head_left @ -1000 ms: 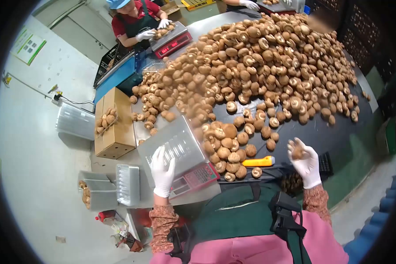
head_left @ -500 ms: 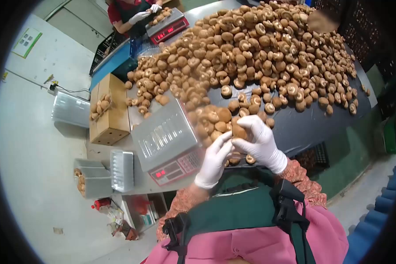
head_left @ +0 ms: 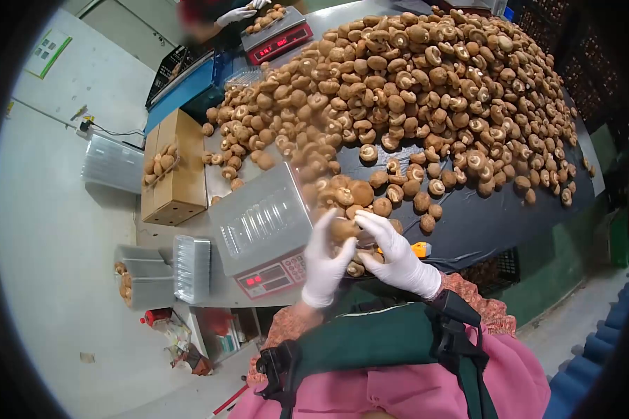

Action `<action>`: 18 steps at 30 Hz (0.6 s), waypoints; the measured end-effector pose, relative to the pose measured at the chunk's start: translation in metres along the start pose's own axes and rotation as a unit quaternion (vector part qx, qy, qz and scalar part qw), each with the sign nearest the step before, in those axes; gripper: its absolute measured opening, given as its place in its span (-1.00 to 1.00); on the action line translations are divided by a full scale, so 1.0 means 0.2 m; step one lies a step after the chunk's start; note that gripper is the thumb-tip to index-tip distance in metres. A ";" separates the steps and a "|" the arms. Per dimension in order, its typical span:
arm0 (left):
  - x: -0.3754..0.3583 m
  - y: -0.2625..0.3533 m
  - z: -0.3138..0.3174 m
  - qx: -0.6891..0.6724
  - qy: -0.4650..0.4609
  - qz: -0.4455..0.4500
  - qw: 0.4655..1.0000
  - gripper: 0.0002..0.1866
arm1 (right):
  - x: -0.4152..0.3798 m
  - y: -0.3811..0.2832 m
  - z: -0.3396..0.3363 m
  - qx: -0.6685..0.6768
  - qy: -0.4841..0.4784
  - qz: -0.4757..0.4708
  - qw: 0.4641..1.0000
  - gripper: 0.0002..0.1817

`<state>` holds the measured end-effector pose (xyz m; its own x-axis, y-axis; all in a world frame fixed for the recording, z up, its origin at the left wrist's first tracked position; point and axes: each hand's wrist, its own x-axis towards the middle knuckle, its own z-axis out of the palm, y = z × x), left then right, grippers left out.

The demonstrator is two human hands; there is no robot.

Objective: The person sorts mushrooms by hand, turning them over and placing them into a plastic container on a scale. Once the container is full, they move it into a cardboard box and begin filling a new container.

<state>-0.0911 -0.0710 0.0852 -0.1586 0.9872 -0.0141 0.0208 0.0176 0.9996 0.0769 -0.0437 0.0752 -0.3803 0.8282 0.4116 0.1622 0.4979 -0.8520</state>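
A brown shiitake mushroom (head_left: 343,229) is held between my two white-gloved hands, just off the right edge of the scale. My left hand (head_left: 321,269) curls around its left side, thumb below. From the right, the fingertips of my right hand (head_left: 402,264) press against it; the thumb sits lower, and part of that grip is hidden. Loose mushrooms (head_left: 360,192) lie right behind and beneath my hands. To the left, a clear plastic tray (head_left: 262,216) rests on the digital scale (head_left: 274,279), whose red display is lit. A yellow object (head_left: 421,249) shows behind my right wrist.
A large mushroom pile (head_left: 426,84) covers the far table. At left stand a cardboard box (head_left: 178,164) with a tray of mushrooms and stacked clear trays (head_left: 192,269). Across the table, a co-worker's gloved hand (head_left: 236,15) is near another scale (head_left: 279,43).
Both hands have shifted left and slightly down, closer to the scale, with a mushroom between them. The yellow object has come into view. The co-worker's hands have moved a little.
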 end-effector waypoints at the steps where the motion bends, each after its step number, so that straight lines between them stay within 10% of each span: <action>1: 0.03 0.01 -0.07 0.139 0.053 0.087 0.985 -0.42 | 0.00 0.00 -0.01 -0.003 -0.001 0.000 1.000 -0.28; 4: 0.12 -0.06 -0.38 0.330 0.167 0.201 0.907 -0.49 | -0.02 0.04 -0.06 0.022 0.017 0.078 0.997 -0.37; 10: 0.18 -0.31 -0.74 0.556 0.089 0.067 0.824 -0.48 | -0.12 0.24 -0.18 -0.046 0.043 0.175 0.983 -0.54; 18: 0.17 -0.38 -0.72 0.503 0.132 0.106 0.848 -0.26 | -0.20 0.42 -0.30 -0.106 0.110 0.221 0.963 -0.61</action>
<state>-0.2399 -0.0619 0.0131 -0.2588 0.9175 0.3020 0.8865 0.1015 0.4514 0.1600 -0.0199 0.0056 -0.0335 0.9943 0.1015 0.4550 0.1056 -0.8842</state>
